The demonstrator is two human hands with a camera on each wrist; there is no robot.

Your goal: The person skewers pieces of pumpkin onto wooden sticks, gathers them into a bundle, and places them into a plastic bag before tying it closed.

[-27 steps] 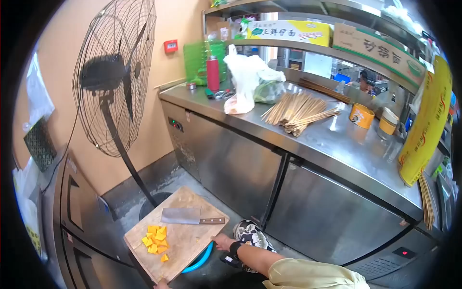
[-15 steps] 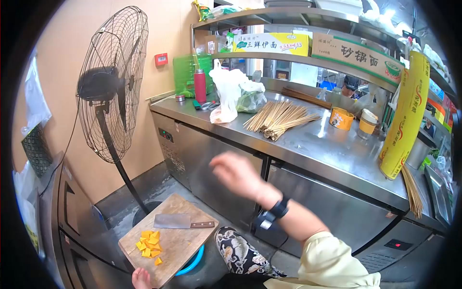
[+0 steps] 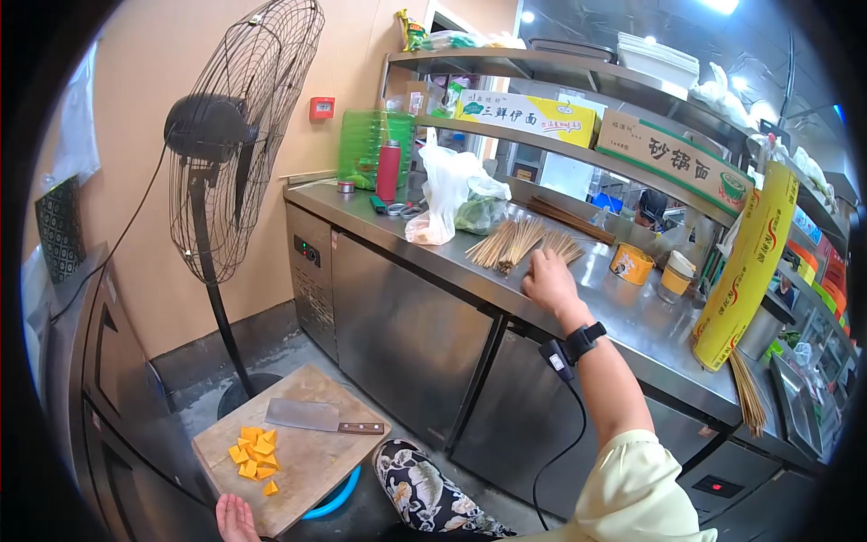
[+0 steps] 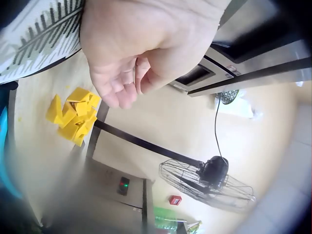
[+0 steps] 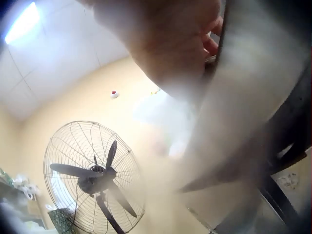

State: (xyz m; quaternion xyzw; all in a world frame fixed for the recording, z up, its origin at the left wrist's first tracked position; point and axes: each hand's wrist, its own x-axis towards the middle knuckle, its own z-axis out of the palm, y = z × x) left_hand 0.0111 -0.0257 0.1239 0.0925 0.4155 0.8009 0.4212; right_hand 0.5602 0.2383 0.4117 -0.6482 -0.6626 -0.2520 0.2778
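Listing by view, head camera first. Right hand (image 3: 549, 280): out over the worktop (image 3: 623, 303), fingertips down at the near ends of the thin wooden sticks (image 3: 506, 242); under a second ago it was at the edge of the cutting board (image 3: 316, 461). Sticks: loose, fanned pile on the worktop, between a white plastic bag (image 3: 440, 194) and an orange tin (image 3: 630, 265). Left hand (image 3: 237, 518): beside the board's near left corner, palm showing, grip released. Board: low down, above a blue basin (image 3: 334, 499), bearing orange chunks (image 3: 253, 447) and a cleaver (image 3: 302, 415), both lying much as before, the cleaver unheld. Standing fan (image 3: 212, 126): behind the board, near the wall.

Left wrist camera. Left hand: fingers loosely bent, nothing in them. Orange chunks: near the fingers, apart from them; one group on the board.

Right wrist camera. Right hand: large, dark and partly blurred, fingers bent at the frame's upper part; whether the grip has taken any sticks cannot be told. Fan: beyond, below a ceiling light (image 5: 22, 22).

Bearing of the change, by judgement: cutting appears paused, with the work now turned to the sticks.
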